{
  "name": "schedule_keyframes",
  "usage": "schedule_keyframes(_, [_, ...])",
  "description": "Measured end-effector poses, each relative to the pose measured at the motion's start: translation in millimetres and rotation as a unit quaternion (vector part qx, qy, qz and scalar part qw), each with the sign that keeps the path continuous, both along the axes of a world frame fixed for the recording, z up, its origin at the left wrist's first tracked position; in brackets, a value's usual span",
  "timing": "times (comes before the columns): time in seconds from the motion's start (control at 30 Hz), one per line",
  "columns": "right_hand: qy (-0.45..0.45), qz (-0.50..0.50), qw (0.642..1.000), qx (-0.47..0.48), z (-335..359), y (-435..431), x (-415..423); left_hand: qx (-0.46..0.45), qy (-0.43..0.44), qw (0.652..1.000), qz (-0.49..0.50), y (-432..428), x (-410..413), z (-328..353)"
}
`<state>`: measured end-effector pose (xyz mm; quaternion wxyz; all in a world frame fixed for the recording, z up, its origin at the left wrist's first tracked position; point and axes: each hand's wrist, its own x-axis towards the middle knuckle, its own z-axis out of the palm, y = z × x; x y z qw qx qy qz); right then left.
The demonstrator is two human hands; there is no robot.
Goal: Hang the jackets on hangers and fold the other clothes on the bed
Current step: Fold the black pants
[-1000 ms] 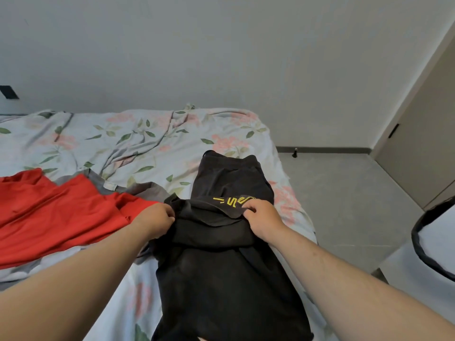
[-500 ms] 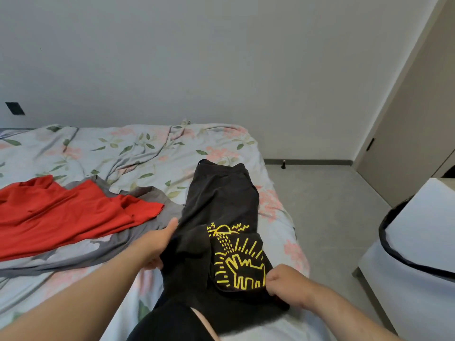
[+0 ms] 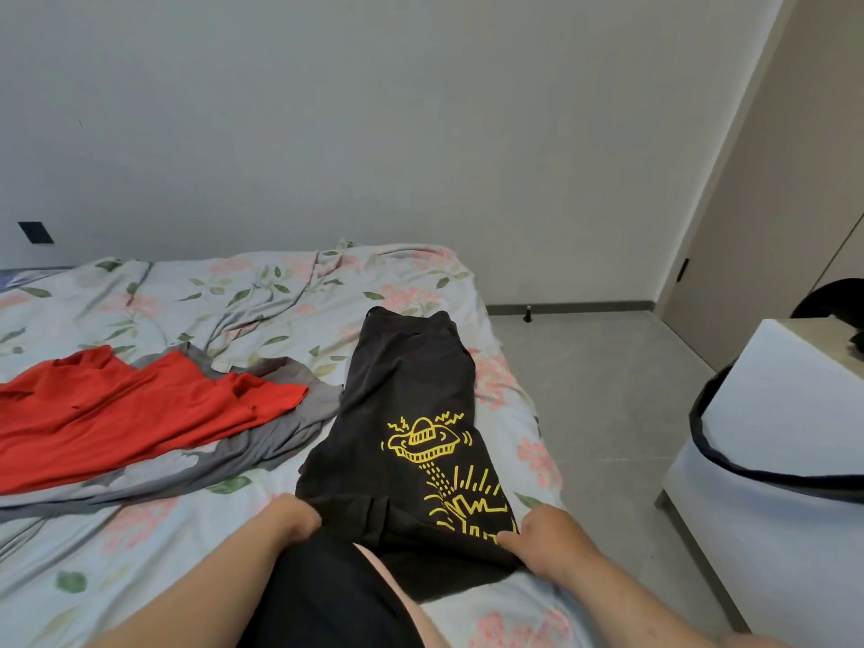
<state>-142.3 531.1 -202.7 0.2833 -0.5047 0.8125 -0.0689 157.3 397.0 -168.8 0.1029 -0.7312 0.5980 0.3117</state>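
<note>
Head view. Black trousers (image 3: 406,390) lie flat along the right edge of the bed (image 3: 210,301). Their long axis runs from the bed's near side toward its far side, with the waistband at the far end and the hem end nearest the person. A yellow line drawing (image 3: 435,441) sits on the near half. Both hands hold the near end: the left hand (image 3: 294,519) has its fingers curled over the left corner and the right hand (image 3: 547,530) pinches the right corner, so the whole garment stretches away beyond the grip. A red garment (image 3: 140,409) lies over a grey garment (image 3: 280,441) on the bed's left part.
</note>
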Motion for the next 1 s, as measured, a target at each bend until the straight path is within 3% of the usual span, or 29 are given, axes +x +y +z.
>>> schedule_keyframes(0.07, [-0.053, -0.055, 0.996, -0.056, -1, 5, 8, 0.015, 0.108, 0.989, 0.097, -4, 3, -5])
schedule_keyframes(0.13, [-0.134, -0.098, 0.983, -0.079, -1, 9, 16, 0.019, 0.28, 0.93, 0.239, -1, 5, -5])
schedule_keyframes(0.17, [-0.175, -0.108, 0.976, -0.074, -1, 9, 20, 0.021, 0.302, 0.935, 0.187, 3, 5, -6])
schedule_keyframes(0.23, [-0.236, -0.123, 0.962, -0.054, -1, 8, 22, 0.033, 0.269, 0.956, 0.111, 1, 2, -4])
schedule_keyframes(0.3, [-0.3, -0.144, 0.941, -0.062, 3, 10, 24, 0.08, 0.161, 0.984, 0.015, 7, -4, 0])
schedule_keyframes(0.4, [-0.369, -0.164, 0.911, -0.089, 10, 11, 26, -0.035, 0.102, 0.994, -0.03, 13, -7, 5])
schedule_keyframes(0.47, [-0.386, -0.168, 0.902, -0.097, 13, 12, 27, -0.081, 0.131, 0.988, 0.002, 11, -7, 1])
schedule_keyframes(0.53, [-0.403, -0.177, 0.893, -0.09, 13, 13, 29, -0.105, 0.241, 0.943, 0.203, 0, -11, -1])
schedule_keyframes(0.57, [-0.405, -0.178, 0.894, -0.08, 13, 15, 31, -0.116, 0.282, 0.918, 0.256, 1, -12, -4])
schedule_keyframes(0.63, [-0.396, -0.167, 0.901, -0.058, 11, 17, 33, -0.087, 0.353, 0.915, 0.178, 6, -7, -4])
schedule_keyframes(0.67, [-0.391, -0.161, 0.905, -0.049, 10, 17, 33, -0.035, 0.349, 0.925, 0.145, 6, -5, -1])
schedule_keyframes(0.73, [-0.377, -0.145, 0.914, -0.037, 10, 17, 33, 0.051, 0.24, 0.968, 0.059, 8, -4, 1])
schedule_keyframes(0.8, [-0.372, -0.134, 0.918, -0.03, 10, 17, 32, 0.059, 0.166, 0.981, 0.078, 3, -6, -8])
schedule_keyframes(0.9, [-0.388, -0.147, 0.909, -0.029, 8, 17, 29, 0.026, 0.031, 0.998, -0.044, 7, -8, 5])
schedule_keyframes(1.0, [-0.401, -0.178, 0.897, -0.043, 4, 18, 24, -0.037, 0.092, 0.99, 0.103, 2, -2, -4])
